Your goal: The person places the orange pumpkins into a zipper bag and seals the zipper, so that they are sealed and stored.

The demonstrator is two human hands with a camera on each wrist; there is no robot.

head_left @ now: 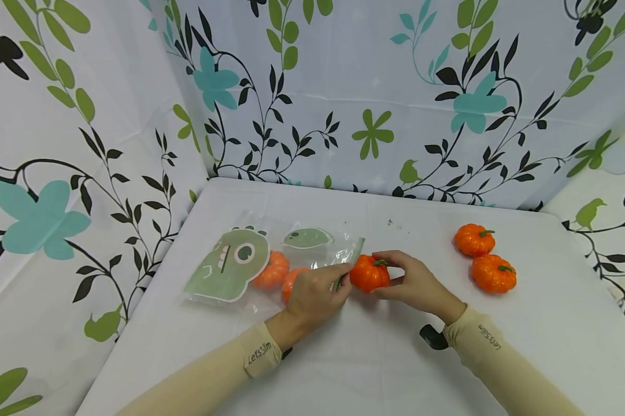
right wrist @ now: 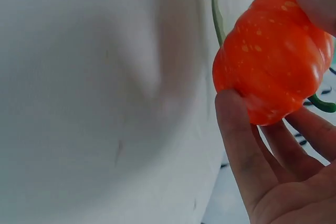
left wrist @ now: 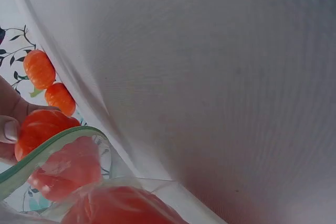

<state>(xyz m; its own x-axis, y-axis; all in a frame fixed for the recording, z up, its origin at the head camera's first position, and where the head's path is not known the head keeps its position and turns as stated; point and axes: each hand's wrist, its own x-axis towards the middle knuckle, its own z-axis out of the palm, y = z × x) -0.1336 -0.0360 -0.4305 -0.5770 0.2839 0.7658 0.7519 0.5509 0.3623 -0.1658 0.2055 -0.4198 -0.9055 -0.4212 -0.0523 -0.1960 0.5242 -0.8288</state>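
A clear zip bag (head_left: 224, 268) with a green cartoon print lies flat, its mouth toward the right. My left hand (head_left: 312, 292) pinches the bag near its green-edged opening, which curves wide in the left wrist view. Inside the bag, an orange toy pumpkin (head_left: 272, 270) shows beside a second pumpkin (head_left: 291, 283), partly hidden behind the left hand. My right hand (head_left: 418, 284) grips another orange pumpkin (right wrist: 273, 56) with a green stem, thumb and fingers on opposite sides. That held pumpkin is right at the bag's green edge (left wrist: 52, 148).
On the right of the white table (head_left: 343, 364) sit two more pumpkins, the farther pumpkin (head_left: 472, 240) touching the nearer pumpkin (head_left: 493, 274). A curtain (head_left: 312, 86) printed with leaves and flowers hangs behind the table and along its left side.
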